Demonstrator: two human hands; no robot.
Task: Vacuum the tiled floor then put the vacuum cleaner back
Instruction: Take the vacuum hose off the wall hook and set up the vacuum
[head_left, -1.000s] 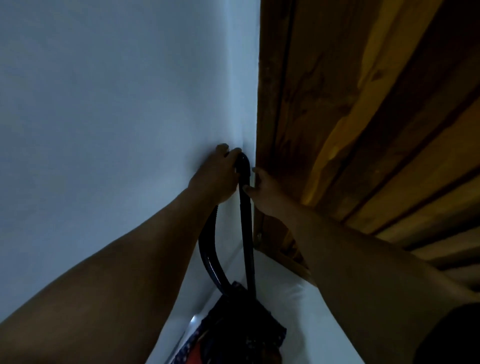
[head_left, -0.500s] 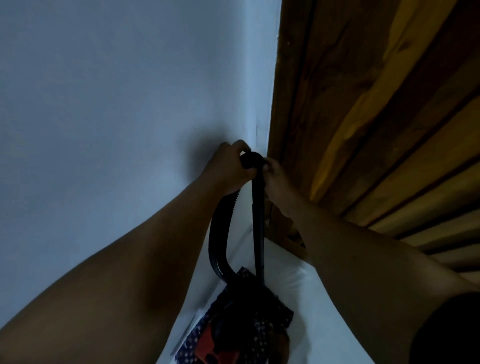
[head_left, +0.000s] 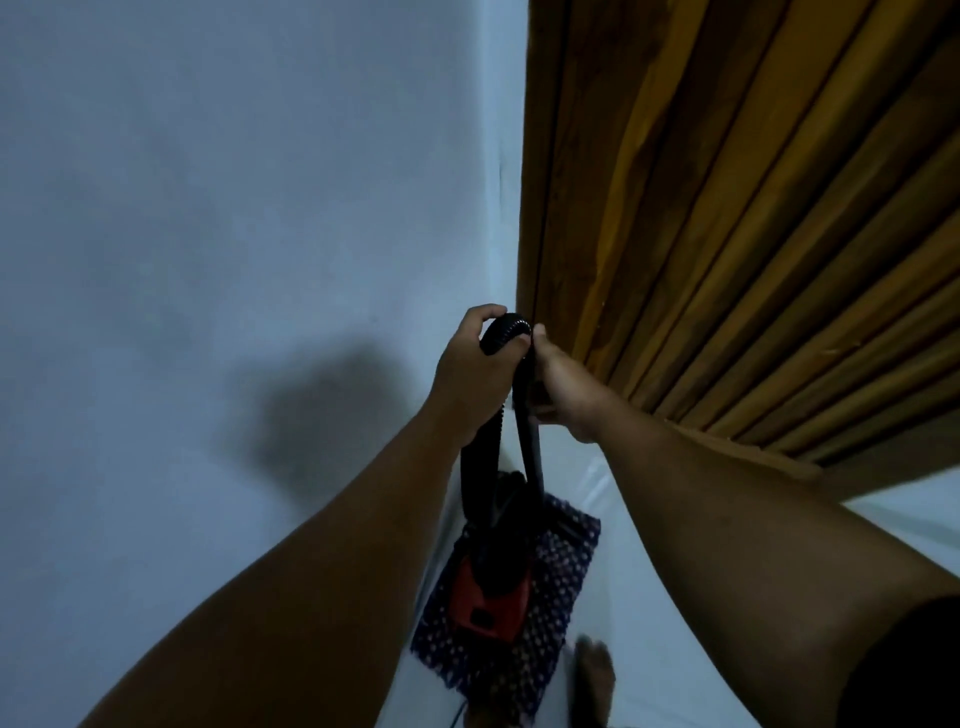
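Head view gave us both arms reaching into the corner where the white wall met the wooden door. Compared with a second before, our hands had drawn back from the wall and come closer together at the top of the hose loop, and more of the vacuum cleaner showed below — red body standing on a dotted mat on the tiled floor, close beside the wall. Our left hand had its fingers curled shut around the ribbed hose at the bend; our right hand was closed on the dark tube just beside it. We judged the machine already parked and the hose being stowed — the last step. No brand, label or writing could be read; the frame was too dim.
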